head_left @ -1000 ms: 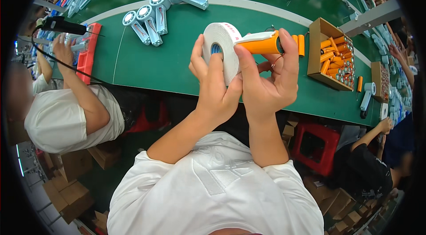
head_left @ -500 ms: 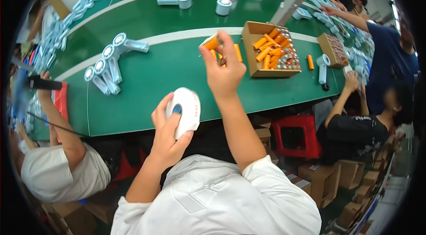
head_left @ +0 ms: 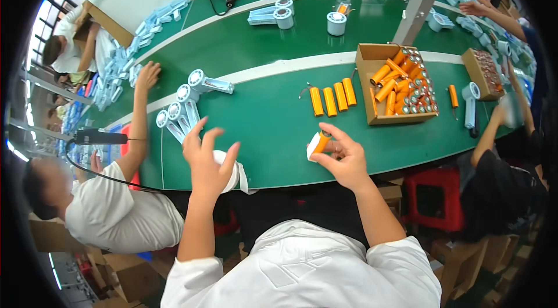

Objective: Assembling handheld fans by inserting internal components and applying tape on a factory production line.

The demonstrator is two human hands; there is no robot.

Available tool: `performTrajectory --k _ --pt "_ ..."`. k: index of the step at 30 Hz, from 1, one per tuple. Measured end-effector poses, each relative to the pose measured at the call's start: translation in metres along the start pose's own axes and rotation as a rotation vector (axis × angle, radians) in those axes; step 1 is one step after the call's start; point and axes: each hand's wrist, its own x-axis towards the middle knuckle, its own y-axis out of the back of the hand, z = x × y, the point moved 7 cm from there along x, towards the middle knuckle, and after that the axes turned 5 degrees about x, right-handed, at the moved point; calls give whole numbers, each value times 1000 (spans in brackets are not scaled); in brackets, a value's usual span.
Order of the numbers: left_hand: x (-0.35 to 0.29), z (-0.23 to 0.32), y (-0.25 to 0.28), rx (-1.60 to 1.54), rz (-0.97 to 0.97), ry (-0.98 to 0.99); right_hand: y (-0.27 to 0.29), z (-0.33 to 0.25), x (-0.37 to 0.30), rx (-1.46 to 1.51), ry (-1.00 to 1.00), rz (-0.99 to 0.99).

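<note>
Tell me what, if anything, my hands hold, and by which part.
Your right hand pinches an orange cylinder, apparently near both ends; your left hand holds nothing.

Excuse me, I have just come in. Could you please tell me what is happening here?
The person's right hand holds an orange cylinder with a white strip on it. The left hand, fingers spread, is at a white roll near the edge of the green table. Four more orange cylinders are lined up beside a cardboard box holding others.
</note>
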Motion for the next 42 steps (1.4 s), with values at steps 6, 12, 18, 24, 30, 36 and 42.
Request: performTrajectory --k 6,12,18,24,30,36,42 --pt "203 33 -92 73 -85 -313 -13 -25 5 -131 158 -130" --pt "373 13 -230 325 -375 -244 -4 -25 4 -148 219 -177" --pt "402 1 -246 421 -635 -285 0 -26 6 -142 246 -204" --pt "350 8 -253 60 -416 -80 -9 -19 6 -76 183 -191" --pt "284 2 -215 -16 -281 160 -11 -12 -1 -127 202 -131" --pt "206 -34 -167 -86 -194 380 -16 -15 -5 -187 269 -111" --pt "163 -73 -133 29 -166 524 -15 -10 -5 -150 212 -92"
